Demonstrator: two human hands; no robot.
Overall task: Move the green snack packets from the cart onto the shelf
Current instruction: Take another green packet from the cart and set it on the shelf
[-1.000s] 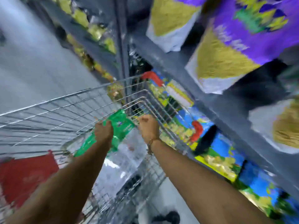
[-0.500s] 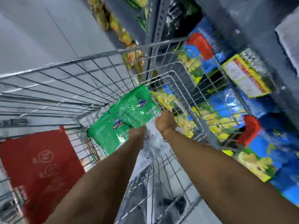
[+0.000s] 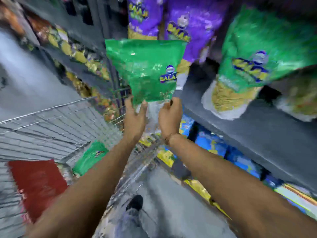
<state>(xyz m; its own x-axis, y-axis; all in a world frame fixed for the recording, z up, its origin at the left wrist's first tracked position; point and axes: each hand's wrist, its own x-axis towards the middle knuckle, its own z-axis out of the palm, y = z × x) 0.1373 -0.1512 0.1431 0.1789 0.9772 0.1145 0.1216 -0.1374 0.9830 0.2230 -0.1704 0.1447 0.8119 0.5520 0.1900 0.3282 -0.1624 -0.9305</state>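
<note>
A green snack packet point(image 3: 145, 69) is held up in the air in front of the grey shelf point(image 3: 240, 121), above the wire cart point(image 3: 51, 121). My left hand point(image 3: 135, 115) grips its lower left edge and my right hand point(image 3: 169, 115) grips its lower right edge. A second green packet point(image 3: 90, 158) lies in the cart below my left forearm. Another green packet point(image 3: 257, 54) stands on the shelf to the right.
Purple packets point(image 3: 180, 23) stand on the shelf behind the held one. Blue and yellow packets point(image 3: 214, 146) fill the lower shelf. The cart's red flap point(image 3: 37, 184) is at the lower left. My shoe point(image 3: 135, 202) is on the grey floor.
Both hands have lifted one green packet out of the cart up to shelf height. The view has swung up from the cart to the shelf.
</note>
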